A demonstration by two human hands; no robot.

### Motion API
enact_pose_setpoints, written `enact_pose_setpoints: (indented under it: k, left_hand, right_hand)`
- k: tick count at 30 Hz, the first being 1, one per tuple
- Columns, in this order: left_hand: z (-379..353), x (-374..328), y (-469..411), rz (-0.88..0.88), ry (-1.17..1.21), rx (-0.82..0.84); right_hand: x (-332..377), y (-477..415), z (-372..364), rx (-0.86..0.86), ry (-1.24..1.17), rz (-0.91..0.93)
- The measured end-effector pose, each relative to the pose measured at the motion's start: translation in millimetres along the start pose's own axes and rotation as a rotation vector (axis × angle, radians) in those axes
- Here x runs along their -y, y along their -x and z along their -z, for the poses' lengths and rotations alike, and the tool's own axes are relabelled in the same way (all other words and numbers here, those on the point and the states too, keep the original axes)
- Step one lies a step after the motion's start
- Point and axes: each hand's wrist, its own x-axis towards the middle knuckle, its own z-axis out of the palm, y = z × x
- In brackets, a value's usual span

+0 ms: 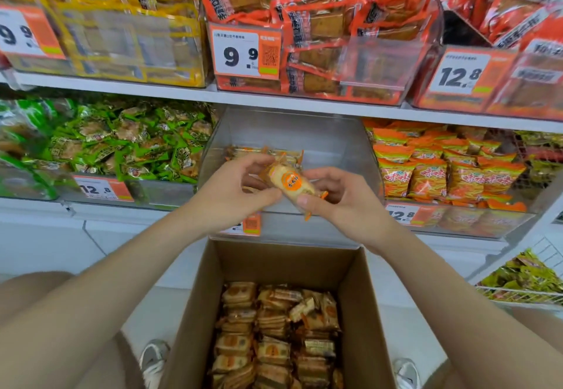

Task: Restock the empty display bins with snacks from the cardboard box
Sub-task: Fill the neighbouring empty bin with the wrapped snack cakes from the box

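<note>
In the head view, the two hands meet in the middle of the picture, in front of the lower shelf. The left hand and the right hand both hold one snack packet. It is pale, with a round orange label and orange edges. The left hand's fingers are curled round its upper end, with the thumb below. The right hand pinches the lower end between thumb and fingers. The packet is tilted and is in the air, just in front of the clear bin.

This bin stands on the lower shelf, and only a few packets of the same kind lie at its back. To its left is a bin with green packets, and to its right a bin with orange bags. On the upper shelf there are yellow packs and red packs, and a price label shows 9.9.

Below the hands, the cardboard box stands open on the floor between the person's knees. Its bottom is filled with many snacks in rows. A white shoe is beside the box at the left, and another shoe at the right.
</note>
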Motion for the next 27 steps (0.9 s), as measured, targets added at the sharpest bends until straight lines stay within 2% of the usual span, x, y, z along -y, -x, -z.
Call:
enact_pose_setpoints:
  k: [3, 6, 9, 11, 14, 19, 24, 27]
  left_hand:
    - [5, 11, -27, -0.036, -0.052, 0.062]
    - [8, 28, -58, -0.05, -0.317, 0.06]
    - [9, 48, -89, -0.028, -0.761, 0.096]
    - [7, 61, -102, 0.067, -0.885, 0.133]
    - [1, 75, -117, 0.18, -0.951, 0.216]
    - [-7, 84, -123, 0.348, -1.031, 0.446]
    - [-7, 77, -122, 0.303, -0.991, 0.416]
    - [-5, 75, -121, 0.267, -1.011, 0.423]
  right_hand:
    - [-4, -29, 7, 0.065, 0.031, -0.045]
    - [-13, -60, 13, 0.113, 0.158, -0.126]
    - [-33, -90, 18, 0.112, 0.598, -0.112]
    - [-47, -107, 15, 0.136, 0.786, -0.085]
    - [-65, -130, 1, 0.19, 0.765, -0.11]
    - [-74, -158, -18, 0.059, 0.753, -0.104]
    - [-76, -167, -30, -0.03, 0.773, -0.1]
    - [-75, -168, -33, -0.014, 0.742, -0.105]
